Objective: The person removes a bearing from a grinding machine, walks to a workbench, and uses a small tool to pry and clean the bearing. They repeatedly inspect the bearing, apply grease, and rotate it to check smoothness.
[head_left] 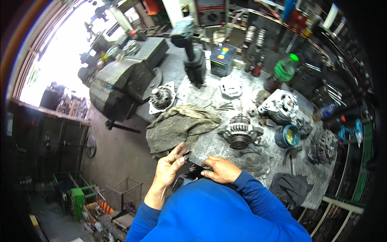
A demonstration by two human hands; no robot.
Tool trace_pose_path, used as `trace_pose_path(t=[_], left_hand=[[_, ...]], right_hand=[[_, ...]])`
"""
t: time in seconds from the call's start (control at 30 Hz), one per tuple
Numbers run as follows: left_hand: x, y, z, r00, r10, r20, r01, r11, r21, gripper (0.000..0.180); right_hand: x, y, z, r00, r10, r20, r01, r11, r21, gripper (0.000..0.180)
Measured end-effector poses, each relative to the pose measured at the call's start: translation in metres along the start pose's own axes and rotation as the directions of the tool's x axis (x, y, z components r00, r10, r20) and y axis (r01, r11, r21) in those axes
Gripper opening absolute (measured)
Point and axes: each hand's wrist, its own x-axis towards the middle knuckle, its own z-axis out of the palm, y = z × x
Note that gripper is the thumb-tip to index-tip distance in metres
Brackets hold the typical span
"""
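Note:
My left hand (168, 167) is raised at the near edge of the bench, beside a grey-green rag (173, 131). Its thumb and fingers pinch a small dark piece (186, 155), too small to name. To its right, my right hand (221, 169) hovers by the bench edge with thumb and index apart; I see nothing in it. Beyond the right hand sits an alternator (240, 131) with its grooved pulley facing me. A bare alternator housing (162, 98) with a shaft lies past the rag.
A large bench vise (117, 86) stands at the left. A cordless power tool (191, 52) stands upright at the back. More alternator parts (280, 105), a blue tin (287, 136), a hammer (292, 157), a dark cloth (288, 187) and a green bottle (285, 69) occupy the right side.

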Motion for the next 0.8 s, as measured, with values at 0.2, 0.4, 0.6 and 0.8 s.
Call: trace_pose_path(t=[0.2, 0.4, 0.6, 0.8], left_hand=[[-0.039, 0.001, -0.028, 0.991, 0.044, -0.13, -0.052, 0.997, -0.054, 0.026], [-0.065, 0.005, -0.092, 0.975, 0.122, -0.187, -0.15, 0.978, -0.146, 0.029], [-0.127, 0.03, -0.209, 0.944, 0.145, -0.298, -0.219, 0.948, -0.232, 0.028], [-0.179, 0.061, -0.307, 0.889, 0.133, -0.437, -0.235, 0.953, -0.189, 0.017]], right_hand=[[0.04, -0.026, 0.006, 0.987, -0.112, 0.114, 0.107, 0.993, 0.042, 0.037], [0.092, -0.075, 0.041, 0.973, -0.166, 0.16, 0.175, 0.984, -0.042, 0.037], [0.165, -0.148, 0.115, 0.968, -0.117, 0.223, 0.15, 0.979, -0.137, 0.041], [0.23, -0.225, 0.191, 0.931, -0.225, 0.288, 0.256, 0.964, -0.075, 0.042]])
